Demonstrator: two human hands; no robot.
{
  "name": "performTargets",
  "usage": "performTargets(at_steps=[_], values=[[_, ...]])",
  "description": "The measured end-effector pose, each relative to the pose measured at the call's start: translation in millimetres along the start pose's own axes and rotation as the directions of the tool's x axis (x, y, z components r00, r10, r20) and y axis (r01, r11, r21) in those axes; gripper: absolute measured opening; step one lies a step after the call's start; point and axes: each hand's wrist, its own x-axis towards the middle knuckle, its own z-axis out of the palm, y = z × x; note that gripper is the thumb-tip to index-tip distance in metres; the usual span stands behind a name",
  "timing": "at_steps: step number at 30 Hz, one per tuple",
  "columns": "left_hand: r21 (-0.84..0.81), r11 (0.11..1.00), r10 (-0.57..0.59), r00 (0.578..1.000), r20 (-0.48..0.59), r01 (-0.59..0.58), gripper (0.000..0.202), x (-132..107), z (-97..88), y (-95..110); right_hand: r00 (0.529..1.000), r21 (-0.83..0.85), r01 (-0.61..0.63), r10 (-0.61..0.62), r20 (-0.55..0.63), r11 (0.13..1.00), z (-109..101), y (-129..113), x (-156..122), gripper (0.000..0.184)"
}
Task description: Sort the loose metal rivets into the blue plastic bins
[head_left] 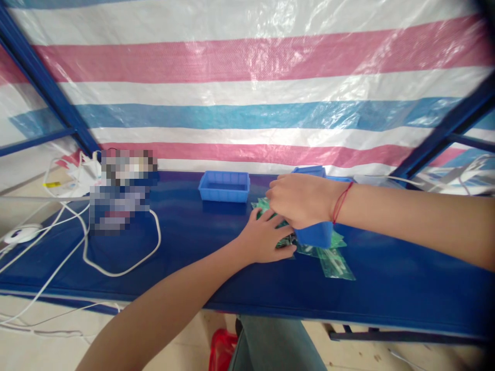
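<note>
While looking down on the green packets (337,264), find them heaped loosely on the navy table (185,226), right of the middle, bunched around the foot of a blue bin (315,237), with a few fanned out toward the near edge. Have the left hand (266,239) laid over part of the heap, fingers spread apart and touching the topmost packets. Have the right hand (303,200) stretched across from the right, just beyond the left one, covering much of the bin, with fingers bent and close together; cannot tell whether clamped on the rim or only resting there. Cannot judge the bin's tilt either, with so much hidden. Notice a red cord (340,202) just behind that hand. See a second bin (224,196) standing upright to the left, near the back edge, apart from the heap. Farther left, meet white cables (159,234) looping over the tabletop beside a pixelated patch (119,201), impossible to make out. Behind, see a striped sheet (247,62) in red, white and blue, with slanting blue posts (46,82) at either side. Below the table's near edge, glimpse grey-green trousers (270,342) and, just beside, a red object (223,351).
</note>
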Motion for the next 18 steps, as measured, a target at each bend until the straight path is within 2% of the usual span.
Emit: performTargets(at_steps=[5,11,15,17,18], values=[[0.012,1.0,0.005,1.0,-0.005,-0.005,0.035,1,-2.2,2,0.999,0.008,-0.042,0.042,0.002,0.999,6,9,-3,0.009],[0.022,1.0,0.007,1.0,-0.003,-0.007,0.039,-1,-3.1,3,0.979,0.254,-0.097,0.138,-0.149,0.962,17,25,-10,0.023],[0.022,1.0,0.007,1.0,0.0,-0.007,0.041,-1,-3.7,4,0.921,0.271,-0.127,0.214,-0.325,0.954,20,38,-18,0.031],[0.009,1.0,0.019,1.0,-0.003,-0.019,0.043,0,-6.8,4,0.891,0.261,-0.167,0.259,-0.373,0.951,16,48,-24,0.035],[0.0,1.0,0.024,1.0,-0.006,-0.024,0.044,1,-9.6,4,0.842,0.271,-0.24,0.339,-0.42,0.932,13,54,-27,0.037]])
